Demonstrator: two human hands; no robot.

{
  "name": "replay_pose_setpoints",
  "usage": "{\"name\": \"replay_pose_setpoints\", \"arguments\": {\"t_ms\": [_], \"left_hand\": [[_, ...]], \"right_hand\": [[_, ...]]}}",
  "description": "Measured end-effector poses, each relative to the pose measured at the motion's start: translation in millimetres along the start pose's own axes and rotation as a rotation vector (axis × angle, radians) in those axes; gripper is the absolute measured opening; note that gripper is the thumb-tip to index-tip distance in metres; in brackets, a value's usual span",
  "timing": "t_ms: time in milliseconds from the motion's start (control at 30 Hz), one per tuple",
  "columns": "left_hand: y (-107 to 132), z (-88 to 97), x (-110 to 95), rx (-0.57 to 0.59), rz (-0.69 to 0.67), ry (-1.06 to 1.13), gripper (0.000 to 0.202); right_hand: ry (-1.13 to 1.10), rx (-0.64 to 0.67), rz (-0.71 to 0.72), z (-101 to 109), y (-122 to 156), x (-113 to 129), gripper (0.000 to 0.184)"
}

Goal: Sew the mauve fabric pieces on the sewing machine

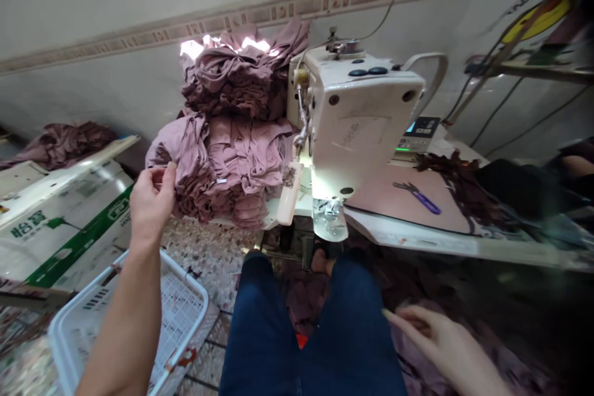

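Observation:
A stack of folded mauve fabric pieces (241, 151) lies on the sewing table left of the machine. My left hand (153, 198) is at its left edge, thumb and fingers closed on a fabric piece (174, 139). Low on the right, my right hand (440, 340) hovers beside my leg, fingers loosely bent and apart, with nothing visible in them. Behind it lies more mauve fabric (413, 365), partly hidden by the hand. Between the hands stands a white sewing machine (362, 117), its lamp lit over the needle area.
A darker fabric bundle (232, 77) sits at the back by the wall. Purple-handled thread snips (420, 198) rest on a pink mat (385, 195). Dark scraps (450, 173) lie farther right. A white plastic basket (202, 303) stands on the floor, near a green-white carton (69, 229).

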State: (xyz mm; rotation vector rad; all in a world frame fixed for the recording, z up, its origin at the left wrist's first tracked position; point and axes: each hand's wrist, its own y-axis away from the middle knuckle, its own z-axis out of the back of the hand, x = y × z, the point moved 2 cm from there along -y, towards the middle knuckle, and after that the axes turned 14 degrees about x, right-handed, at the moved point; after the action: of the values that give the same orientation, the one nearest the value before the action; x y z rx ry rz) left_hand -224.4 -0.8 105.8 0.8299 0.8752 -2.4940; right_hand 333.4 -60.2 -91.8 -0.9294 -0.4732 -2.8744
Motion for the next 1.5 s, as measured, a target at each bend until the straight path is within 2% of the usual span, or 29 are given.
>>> {"name": "replay_pose_setpoints", "arguments": {"t_ms": [100,167,233,300,367,433,500,533,600,667,733,767,833,867,1000,1033,1100,1200,1267,1367,1433,1500], "left_hand": [[-19,-3.2,10,0.201,0.141,0.309,0.05],[-29,-0.8,9,0.198,0.113,0.42,0.049],[-40,6.2,4,0.111,0.049,0.444,0.043],[-47,16.1,-7,-0.024,-0.003,0.433,0.036],[-43,26.0,-24,-0.174,-0.092,0.427,0.031],[-20,32.1,-48,-0.306,-0.264,0.428,0.031],[20,28.9,-74,-0.323,-0.441,0.447,0.03],[43,22.7,-85,-0.276,-0.446,0.474,0.026],[92,1.8,-98,-0.084,-0.397,0.547,0.026],[135,-28.2,-101,0.245,-0.313,0.61,0.036],[170,-59.4,-93,0.561,-0.212,0.688,0.019],[183,-72.9,-87,0.66,-0.174,0.703,0.016],[201,-94.9,-70,0.746,-0.084,0.726,0.02],[208,-103.7,-62,0.761,-0.029,0.742,0.022],[226,-131.0,-41,0.834,0.268,0.899,0.042],[229,-136.4,-40,0.85,0.327,0.935,0.048],[231,-145.7,-43,0.855,0.372,0.958,0.053],[224,-154.8,-48,0.812,0.313,0.907,0.053],[216,-157.2,-48,0.843,0.252,0.866,0.051],[207,-155.6,-45,1.09,0.02,0.687,0.046],[204,-151.7,-43,1.275,-0.179,0.521,0.04],[204,-146.6,-44,1.402,-0.312,0.451,0.036]], "right_hand": [[-0.063,0.175,0.037,-33,-15,16,0.044],[-0.069,0.208,0.061,-45,-16,24,0.043],[-0.068,0.219,0.096,-52,-14,33,0.04],[-0.102,0.243,0.154,-58,-11,46,0.038],[-0.188,0.263,0.247,-62,-8,67,0.041],[-0.308,0.266,0.356,-65,-4,93,0.046],[-0.426,0.237,0.438,-70,2,122,0.049],[-0.48,0.209,0.471,-73,4,136,0.048],[-0.575,0.141,0.541,-80,9,161,0.038],[-0.646,0.086,0.594,-89,10,180,0.029],[-0.669,0.072,0.594,-97,7,190,0.043],[-0.664,0.085,0.581,-101,4,192,0.041],[-0.622,0.13,0.558,-104,-2,189,0.018],[-0.592,0.139,0.553,-103,-5,185,0.013],[-0.476,0.038,0.564,-94,-13,161,0.01],[-0.46,0.042,0.561,-91,-16,157,0.011],[-0.454,0.13,0.546,-88,-22,150,0.008],[-0.523,0.257,0.485,-80,-30,144,0.01],[-0.582,0.3,0.431,-69,-34,139,0.015],[-0.588,0.377,0.403,-50,-36,133,0.015],[-0.538,0.406,0.425,-38,-35,130,0.009],[-0.484,0.439,0.469,-29,-33,130,0.011]]}}
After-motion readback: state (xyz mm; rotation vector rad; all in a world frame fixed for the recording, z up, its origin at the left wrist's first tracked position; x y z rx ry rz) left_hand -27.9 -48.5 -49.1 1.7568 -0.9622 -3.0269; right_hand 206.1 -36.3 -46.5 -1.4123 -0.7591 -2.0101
